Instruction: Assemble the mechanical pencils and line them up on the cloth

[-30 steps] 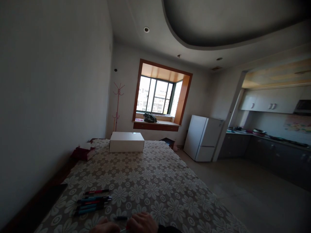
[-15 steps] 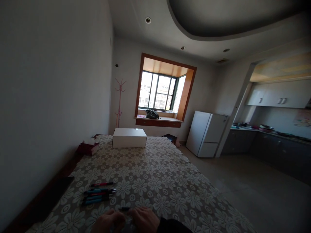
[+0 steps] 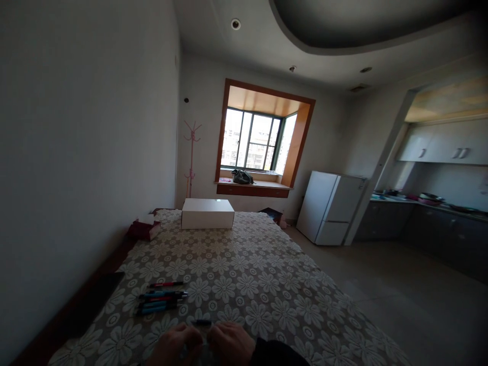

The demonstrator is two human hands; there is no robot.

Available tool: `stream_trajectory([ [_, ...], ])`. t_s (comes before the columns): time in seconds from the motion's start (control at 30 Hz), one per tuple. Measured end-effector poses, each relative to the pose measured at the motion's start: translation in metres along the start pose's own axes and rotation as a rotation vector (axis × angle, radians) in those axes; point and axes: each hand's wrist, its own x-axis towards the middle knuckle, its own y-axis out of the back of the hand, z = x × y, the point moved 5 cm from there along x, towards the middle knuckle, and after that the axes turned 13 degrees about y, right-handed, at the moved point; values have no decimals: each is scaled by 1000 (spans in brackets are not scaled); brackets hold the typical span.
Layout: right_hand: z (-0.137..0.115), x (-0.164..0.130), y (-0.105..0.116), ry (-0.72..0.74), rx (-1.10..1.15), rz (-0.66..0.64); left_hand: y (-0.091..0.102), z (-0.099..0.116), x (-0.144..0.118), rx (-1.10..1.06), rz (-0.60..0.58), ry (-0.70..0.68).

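Curling inward at the bottom centre of the frame, the fingers of the left hand [image 3: 177, 343] and right hand [image 3: 232, 341] were bent, their tips close together; whether they grasped anything was too dark to tell. A short dark pen-like piece [image 3: 203, 322] showed just beyond them, its contact with the fingers unclear. At lower left, a cluster of pens [image 3: 160, 307] lay on the cloth-covered table [image 3: 263, 284], near a red-and-black pen [image 3: 166, 284].
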Motion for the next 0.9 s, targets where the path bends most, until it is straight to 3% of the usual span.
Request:
stream_trajectory([
  [0.23,-2,-1,0,-16,19,20,1,0,-1,11,14,-3],
  [0.4,-15,2,22,-33,72,30,7,8,-3,10,-27,5],
  [0.53,-21,6,39,-90,146,33,18,19,-5,17,9,-22],
  [0.73,2,0,47,-255,156,24,31,16,0,4,209,-69],
  [0.9,19,-7,56,-307,109,6,25,14,0,110,157,-118],
])
